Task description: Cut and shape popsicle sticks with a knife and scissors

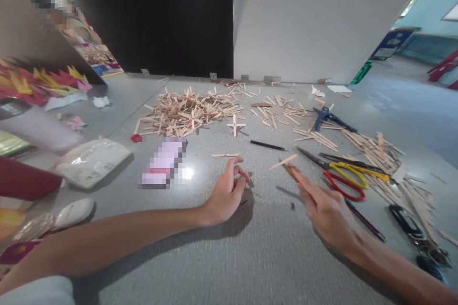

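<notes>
Okay, so that thin, pale wooden stick [282,162] looks lifted off the grey tabletop [214,267], at the fingertips of your right hand [324,205]. Those fingers are pressed together and seem to pinch it near one end; it's blurry, so can't tell how firmly. I'd watch that: an end-only grip could let it twist or drop. Your left hand [227,193] has fingers loosely curled, nothing visible in them. Just beyond lies a flat wooden stick with a dark mark [225,155], then a cross-shaped piece of pale wood [234,125]. A careless reach might nudge either. Metal scissors with red and yellow loops [313,157] sit near your right hand, so swinging sideways could snag them.
</notes>
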`<move>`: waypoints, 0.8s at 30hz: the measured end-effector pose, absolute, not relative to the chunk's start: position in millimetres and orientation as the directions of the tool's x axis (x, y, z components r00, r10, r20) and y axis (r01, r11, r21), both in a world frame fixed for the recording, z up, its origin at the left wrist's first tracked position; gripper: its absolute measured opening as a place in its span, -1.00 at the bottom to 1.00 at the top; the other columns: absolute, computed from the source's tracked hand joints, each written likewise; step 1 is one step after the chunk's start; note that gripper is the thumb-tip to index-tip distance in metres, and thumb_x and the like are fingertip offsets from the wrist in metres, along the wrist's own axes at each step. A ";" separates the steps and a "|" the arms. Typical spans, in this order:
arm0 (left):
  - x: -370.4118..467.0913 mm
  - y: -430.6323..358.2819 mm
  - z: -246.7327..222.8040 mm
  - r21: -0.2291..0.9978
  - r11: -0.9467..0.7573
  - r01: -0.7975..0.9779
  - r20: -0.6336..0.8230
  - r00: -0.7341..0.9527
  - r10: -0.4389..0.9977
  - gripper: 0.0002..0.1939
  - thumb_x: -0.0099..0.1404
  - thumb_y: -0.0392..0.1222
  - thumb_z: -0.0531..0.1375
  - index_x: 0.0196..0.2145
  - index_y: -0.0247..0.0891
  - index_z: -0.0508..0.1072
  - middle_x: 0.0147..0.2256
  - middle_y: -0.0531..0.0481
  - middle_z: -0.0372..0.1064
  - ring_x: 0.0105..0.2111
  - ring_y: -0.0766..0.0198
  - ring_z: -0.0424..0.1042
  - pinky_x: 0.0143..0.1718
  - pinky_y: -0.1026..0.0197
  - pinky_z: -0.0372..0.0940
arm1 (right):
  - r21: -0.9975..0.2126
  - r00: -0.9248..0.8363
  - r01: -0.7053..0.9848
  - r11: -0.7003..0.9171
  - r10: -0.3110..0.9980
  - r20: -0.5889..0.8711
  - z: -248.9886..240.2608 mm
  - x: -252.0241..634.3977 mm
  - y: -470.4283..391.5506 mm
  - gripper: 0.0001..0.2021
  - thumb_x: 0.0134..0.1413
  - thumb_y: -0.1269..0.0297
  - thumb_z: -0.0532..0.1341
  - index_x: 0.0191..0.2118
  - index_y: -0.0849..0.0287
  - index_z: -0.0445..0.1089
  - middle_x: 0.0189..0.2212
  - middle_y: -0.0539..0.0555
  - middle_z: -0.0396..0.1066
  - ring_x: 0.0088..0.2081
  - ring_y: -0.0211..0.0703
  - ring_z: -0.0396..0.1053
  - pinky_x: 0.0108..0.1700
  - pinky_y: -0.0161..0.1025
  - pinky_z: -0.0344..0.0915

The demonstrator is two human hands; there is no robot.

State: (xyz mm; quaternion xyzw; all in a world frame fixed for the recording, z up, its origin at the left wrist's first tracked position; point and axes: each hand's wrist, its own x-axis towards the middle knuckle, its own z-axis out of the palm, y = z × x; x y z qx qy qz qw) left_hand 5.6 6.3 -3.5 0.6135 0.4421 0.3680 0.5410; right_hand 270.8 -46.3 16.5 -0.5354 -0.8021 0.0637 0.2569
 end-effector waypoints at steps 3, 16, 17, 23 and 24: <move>6.0 6.4 -3.6 0.989 -0.025 0.144 -0.025 0.335 0.942 -0.64 0.53 -0.26 0.02 0.22 -0.17 0.12 -0.14 0.04 0.41 -0.58 0.44 0.18 -0.53 0.31 0.17 | -0.292 -0.338 0.839 0.458 0.861 0.379 17.2 271.2 -46.5 -0.44 0.50 0.46 0.01 0.47 0.09 0.41 -0.13 0.20 0.77 -0.38 -0.05 0.69 -0.32 -0.20 0.65; 5.2 6.0 -3.7 0.989 -0.023 0.149 -0.029 0.338 0.941 -0.62 0.53 -0.22 0.07 0.24 -0.16 0.14 -0.14 0.03 0.43 -0.58 0.45 0.18 -0.52 0.31 0.16 | -0.196 -0.428 0.846 0.495 0.852 0.303 37.3 279.1 -40.7 -0.42 0.39 0.56 0.01 0.40 0.29 0.48 -0.44 0.13 0.69 -0.57 -0.11 0.56 -0.51 -0.30 0.49; 5.1 6.1 -3.5 0.988 -0.024 0.151 -0.030 0.340 0.940 -0.62 0.53 -0.22 0.06 0.25 -0.17 0.14 -0.14 0.03 0.43 -0.58 0.45 0.18 -0.52 0.30 0.16 | -0.207 -0.422 0.843 0.497 0.848 0.319 36.7 279.2 -41.3 -0.43 0.40 0.56 0.01 0.39 0.31 0.49 -0.43 0.14 0.69 -0.57 -0.12 0.56 -0.51 -0.32 0.50; 4.1 6.7 -2.5 0.986 -0.040 0.164 -0.021 0.350 0.936 -0.62 0.54 -0.26 0.05 0.25 -0.18 0.14 -0.12 -0.01 0.44 -0.58 0.44 0.18 -0.52 0.29 0.15 | -0.263 -0.411 0.802 0.537 0.815 0.409 19.9 282.0 -42.3 -0.48 0.50 0.50 0.04 0.42 0.21 0.46 -0.07 0.29 0.77 -0.42 -0.08 0.71 -0.40 -0.29 0.61; 4.1 6.7 -2.4 0.985 -0.043 0.165 -0.018 0.352 0.936 -0.63 0.54 -0.26 0.05 0.25 -0.18 0.14 -0.12 -0.01 0.44 -0.58 0.44 0.18 -0.52 0.29 0.15 | -0.277 -0.398 0.800 0.532 0.816 0.418 17.0 282.5 -42.1 -0.48 0.52 0.48 0.04 0.44 0.20 0.43 0.00 0.30 0.74 -0.33 -0.06 0.75 -0.33 -0.27 0.65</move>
